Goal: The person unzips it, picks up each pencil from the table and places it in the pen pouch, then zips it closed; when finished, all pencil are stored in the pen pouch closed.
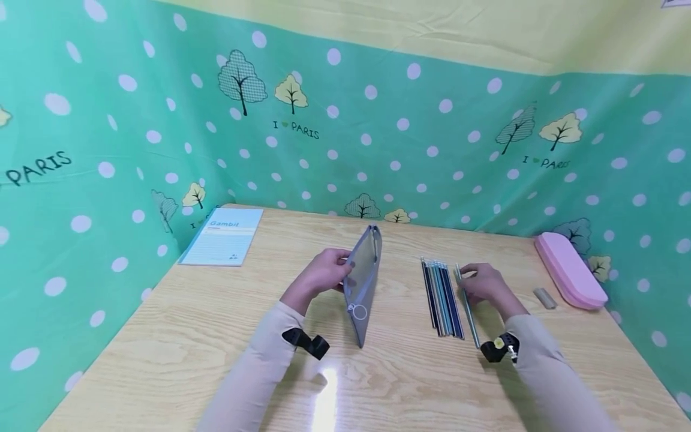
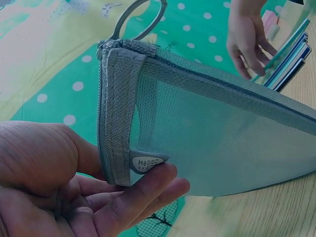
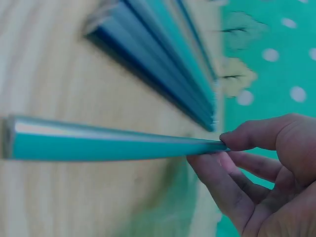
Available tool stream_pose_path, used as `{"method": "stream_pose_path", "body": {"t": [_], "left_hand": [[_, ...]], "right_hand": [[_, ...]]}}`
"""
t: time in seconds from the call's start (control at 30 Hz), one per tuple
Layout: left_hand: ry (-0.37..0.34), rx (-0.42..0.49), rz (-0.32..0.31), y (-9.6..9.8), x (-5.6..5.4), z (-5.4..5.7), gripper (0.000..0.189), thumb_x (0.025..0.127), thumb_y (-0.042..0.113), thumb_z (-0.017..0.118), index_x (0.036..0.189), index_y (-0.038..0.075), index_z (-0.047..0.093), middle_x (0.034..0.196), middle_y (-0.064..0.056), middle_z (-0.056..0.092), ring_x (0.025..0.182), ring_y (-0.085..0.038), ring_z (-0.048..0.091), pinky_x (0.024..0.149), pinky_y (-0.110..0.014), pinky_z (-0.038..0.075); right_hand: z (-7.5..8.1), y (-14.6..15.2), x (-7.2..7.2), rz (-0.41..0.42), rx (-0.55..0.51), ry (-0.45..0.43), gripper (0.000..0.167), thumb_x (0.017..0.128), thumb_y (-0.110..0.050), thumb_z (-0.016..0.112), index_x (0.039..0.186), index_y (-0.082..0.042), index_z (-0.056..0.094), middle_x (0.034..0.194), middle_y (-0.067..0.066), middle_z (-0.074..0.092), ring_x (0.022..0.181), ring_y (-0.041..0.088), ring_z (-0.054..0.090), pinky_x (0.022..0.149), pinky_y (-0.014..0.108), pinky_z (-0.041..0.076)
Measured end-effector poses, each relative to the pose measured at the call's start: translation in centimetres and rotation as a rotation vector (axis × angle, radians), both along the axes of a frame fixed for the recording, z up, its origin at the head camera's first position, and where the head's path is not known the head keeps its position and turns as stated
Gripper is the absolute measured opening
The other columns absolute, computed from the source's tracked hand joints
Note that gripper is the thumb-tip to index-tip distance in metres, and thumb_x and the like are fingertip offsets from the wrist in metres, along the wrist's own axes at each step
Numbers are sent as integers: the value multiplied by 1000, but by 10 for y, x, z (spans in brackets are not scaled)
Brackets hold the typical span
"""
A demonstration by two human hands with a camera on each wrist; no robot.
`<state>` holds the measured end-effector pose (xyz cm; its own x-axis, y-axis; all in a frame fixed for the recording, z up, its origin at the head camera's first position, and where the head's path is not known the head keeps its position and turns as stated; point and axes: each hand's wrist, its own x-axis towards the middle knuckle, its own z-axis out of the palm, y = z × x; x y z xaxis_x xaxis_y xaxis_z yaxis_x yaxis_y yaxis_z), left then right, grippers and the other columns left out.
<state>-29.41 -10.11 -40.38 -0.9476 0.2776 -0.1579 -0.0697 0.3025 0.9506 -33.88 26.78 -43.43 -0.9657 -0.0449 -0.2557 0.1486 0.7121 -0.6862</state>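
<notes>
My left hand [image 1: 326, 271] pinches one edge of a grey mesh zipper pouch [image 1: 363, 282] between thumb and fingers. The pouch stands on its side, and a ring pull [image 2: 140, 22] hangs at its zipper end. My right hand [image 1: 482, 282] pinches a teal pencil [image 3: 98, 140] near its far end. That pencil is just right of a row of several blue and teal pencils [image 1: 442, 298] lying side by side on the table. In the right wrist view the row [image 3: 153, 59] lies apart from the held pencil.
A pink pencil case [image 1: 571, 270] lies at the right edge, with a small grey eraser [image 1: 544, 298] beside it. At the back left is a light blue notebook [image 1: 221, 237]. A green dotted cloth [image 1: 378, 150] hangs behind the wooden table [image 1: 178, 348].
</notes>
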Motion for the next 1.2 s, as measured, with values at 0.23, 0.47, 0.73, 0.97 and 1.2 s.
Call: {"method": "stream_pose_path", "body": {"t": [0.23,0.47,0.73,0.97,1.2], "left_hand": [[-5,-7,-1,0,-2,1,46,105,2,48,150,-9,45,131,-30,65,98,-36,74,75,-38,67],[-3,-16,-1,-1,-2,0,46,105,2,48,149,-9,46,132,-31,65,99,-37,74,75,-39,67],[10,-23,-12,2,-4,-1,46,104,1,48,148,-10,46,127,-30,67,97,-36,74,74,-38,67],[8,-37,-9,1,-4,0,46,105,1,48,149,-10,44,129,-30,66,99,-37,74,76,-38,67],[-1,-33,-7,1,-2,2,46,105,1,47,150,-10,44,131,-31,65,101,-38,73,76,-38,67]], "right_hand": [[26,-5,6,-35,-305,73,67,102,0,57,157,13,21,110,26,66,78,12,70,70,34,67],[40,-23,14,-9,-460,145,78,104,-3,58,165,-2,10,94,-5,66,79,4,70,71,31,66],[39,-17,20,-13,-497,163,74,105,-4,56,165,-2,11,95,-10,67,83,4,71,73,28,66],[41,-17,20,-10,-538,165,75,105,-6,57,164,-2,12,92,-16,68,83,4,71,75,27,65],[48,-26,25,3,-569,203,69,106,-5,54,163,-1,15,90,-13,70,83,5,72,73,26,65]]}}
